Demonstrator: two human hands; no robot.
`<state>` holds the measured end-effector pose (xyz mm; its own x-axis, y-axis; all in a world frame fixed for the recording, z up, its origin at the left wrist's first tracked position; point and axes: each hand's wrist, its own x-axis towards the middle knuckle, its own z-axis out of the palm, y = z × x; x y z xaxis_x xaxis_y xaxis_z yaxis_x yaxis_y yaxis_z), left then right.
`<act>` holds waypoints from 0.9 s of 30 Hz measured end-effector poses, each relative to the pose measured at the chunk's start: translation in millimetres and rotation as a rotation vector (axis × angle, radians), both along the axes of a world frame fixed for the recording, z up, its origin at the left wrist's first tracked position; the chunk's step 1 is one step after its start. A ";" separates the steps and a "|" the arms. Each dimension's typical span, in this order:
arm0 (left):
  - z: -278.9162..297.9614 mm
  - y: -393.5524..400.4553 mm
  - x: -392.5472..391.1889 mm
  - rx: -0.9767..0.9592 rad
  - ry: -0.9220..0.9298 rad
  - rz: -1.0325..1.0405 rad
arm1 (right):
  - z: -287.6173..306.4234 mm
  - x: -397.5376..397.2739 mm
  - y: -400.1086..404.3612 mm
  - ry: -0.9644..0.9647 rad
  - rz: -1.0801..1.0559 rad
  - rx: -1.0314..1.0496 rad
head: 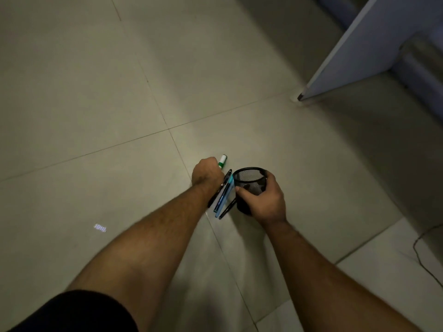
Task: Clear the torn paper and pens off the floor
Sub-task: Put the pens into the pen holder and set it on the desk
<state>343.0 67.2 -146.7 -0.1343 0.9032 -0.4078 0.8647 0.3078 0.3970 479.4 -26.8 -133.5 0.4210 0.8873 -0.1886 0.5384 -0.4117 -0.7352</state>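
Gathering the pens calls for squaring their tips together before tipping them into the holder. The left hand point(206, 173) is fisted around a green-and-white marker point(222, 161) and seemingly the slim pens point(224, 195) beside it, though dim light hides the fingers. The right hand point(262, 200) wraps the black mesh pen holder point(249, 176), a stiff wire cylinder, just beside them on smooth floor tiles point(96, 92). No torn paper shows.

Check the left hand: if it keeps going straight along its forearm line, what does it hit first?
The green-and-white marker, which lies right at the knuckles of the left hand. It may already be touching; depth is unclear. Beyond it there is only bare floor tile.
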 end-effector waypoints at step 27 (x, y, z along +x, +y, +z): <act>0.8 -57.0 38.6 0.077 -0.381 -0.077 | 18.9 39.5 -16.4 0.089 -0.126 0.044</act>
<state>381.6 10.2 -145.9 0.0830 0.9345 -0.3462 0.6706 0.2046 0.7131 518.9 -43.1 -114.6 0.5124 0.8369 -0.1922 0.4164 -0.4379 -0.7968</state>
